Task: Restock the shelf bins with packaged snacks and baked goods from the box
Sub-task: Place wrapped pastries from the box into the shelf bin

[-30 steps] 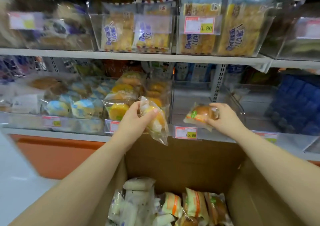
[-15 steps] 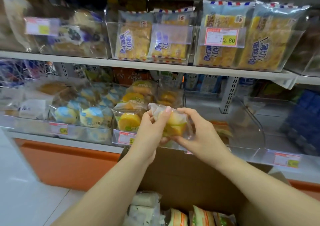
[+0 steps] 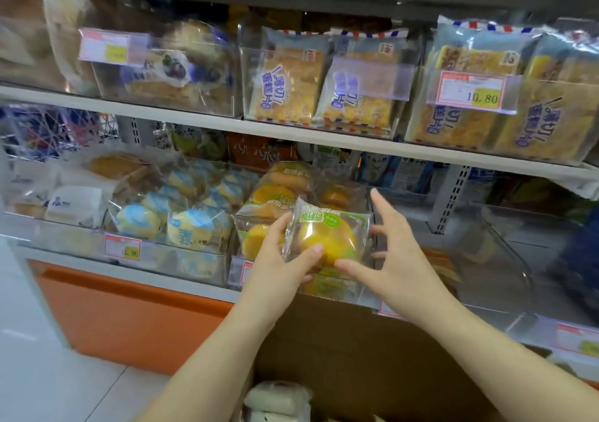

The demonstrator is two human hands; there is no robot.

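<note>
**Moved since half a second ago:** the right hand [image 3: 393, 259] has let go of the cake packet [image 3: 327, 238]. It now stands open, fingers spread and straight, with the thumb tip just touching the wrapper's lower edge. The packet has turned its green-and-white label toward the camera. The left hand [image 3: 278, 261] keeps its hold, thumb across the front and fingers curled behind the left edge.

**Cake packet, 1:** clear wrapper, round yellow cake. It is held just off centre at 5 o'clock, in front of the cake bin [image 3: 337, 292] on the lower shelf. Its green lettering is too blurred to read.

**Yellow cakes [image 3: 274, 194], at least 4:** in that bin, stacked behind the held packet.

**Blue-and-white round packets [image 3: 194, 227]:** in the neighbouring bin at 8 o'clock. They are too blurred to count.

**Sliced-cake packs [image 3: 285, 87], 4:** on the upper shelf from 12 to 2 o'clock, two to each clear bin. They carry blue lettering, "薄切 蛋糕片".

**Price tags read, 2:**
- The yellow-patched tag [image 3: 483, 97] at 2 o'clock reads "10.80".
- The lower tag [image 3: 124, 248] at 8 o'clock shows ".90"; the digit before it is unclear.

**Cardboard box [image 3: 356, 340], 1:** at 6 o'clock, beneath both forearms, with white-wrapped packets [image 3: 275, 397] at its near left.

**Orange-striped packet [image 3: 442, 259], 1:** at 4 o'clock in the next clear bin, partly hidden by the right wrist.
</note>
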